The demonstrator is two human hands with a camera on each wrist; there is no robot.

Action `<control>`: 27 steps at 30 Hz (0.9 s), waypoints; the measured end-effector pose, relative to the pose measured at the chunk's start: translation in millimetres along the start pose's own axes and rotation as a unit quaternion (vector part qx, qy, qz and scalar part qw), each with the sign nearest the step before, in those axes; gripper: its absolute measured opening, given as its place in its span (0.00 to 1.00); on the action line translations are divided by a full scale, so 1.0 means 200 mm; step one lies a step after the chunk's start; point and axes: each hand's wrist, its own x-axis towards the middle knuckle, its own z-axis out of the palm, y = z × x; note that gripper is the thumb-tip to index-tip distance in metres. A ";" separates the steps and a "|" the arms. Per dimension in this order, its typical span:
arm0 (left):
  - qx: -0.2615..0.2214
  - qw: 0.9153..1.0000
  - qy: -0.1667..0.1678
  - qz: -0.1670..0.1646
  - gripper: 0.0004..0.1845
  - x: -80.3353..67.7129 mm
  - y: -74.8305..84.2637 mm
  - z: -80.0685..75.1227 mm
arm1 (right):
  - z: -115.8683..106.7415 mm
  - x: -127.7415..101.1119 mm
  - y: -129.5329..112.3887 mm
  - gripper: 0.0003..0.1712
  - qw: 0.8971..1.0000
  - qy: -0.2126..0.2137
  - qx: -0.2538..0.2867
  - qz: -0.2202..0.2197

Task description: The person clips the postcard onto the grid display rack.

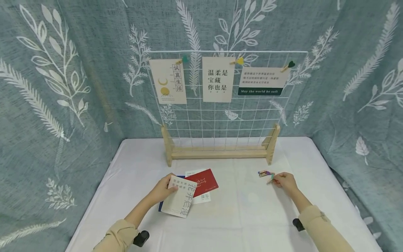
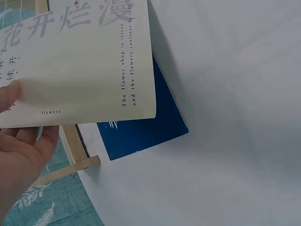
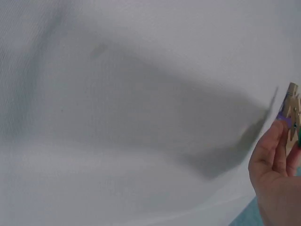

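**Card in the left hand, clip in the right**

We see the left hand (image 1: 164, 188) gripping a cream card (image 1: 181, 201) by its far left corner, thumb on top and fingers curled beneath, so the card is lifted at a tilt over the near left part of the table (image 1: 252, 217). Under it lie a blue card (image 2: 141, 134), a white card (image 1: 203, 198) and a red card (image 1: 205, 182), overlapping one another just right of the hand.

Our right hand (image 1: 285, 182) sits well apart, on the right side, its fingertips pinching a small wooden clip (image 1: 270, 180). A few more clips (image 1: 264, 173) lie bunched just to the far left of that hand, on the white cloth.

Farther back stands a wire grid (image 1: 226, 115) in a wooden base (image 1: 220, 153). Three cards hang on it by clips: a moon card (image 1: 168, 81) at left, a lettered card (image 1: 218, 79) in the middle, a green-banded card (image 1: 262, 81) at right. A leaf-patterned curtain (image 1: 63, 87) surrounds the table.
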 end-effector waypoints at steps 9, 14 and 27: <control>0.003 1.000 0.009 0.004 0.14 0.02 0.01 -0.03 | 0.02 0.00 -0.05 0.06 1.000 -0.002 0.002 -0.010; 0.006 1.000 0.020 0.001 0.17 0.03 0.00 -0.05 | 0.03 0.00 -0.08 0.06 0.999 -0.012 0.009 -0.036; 0.006 0.999 0.047 -0.007 0.21 0.07 -0.01 -0.07 | 0.06 0.02 -0.13 0.08 0.997 -0.027 -0.006 -0.073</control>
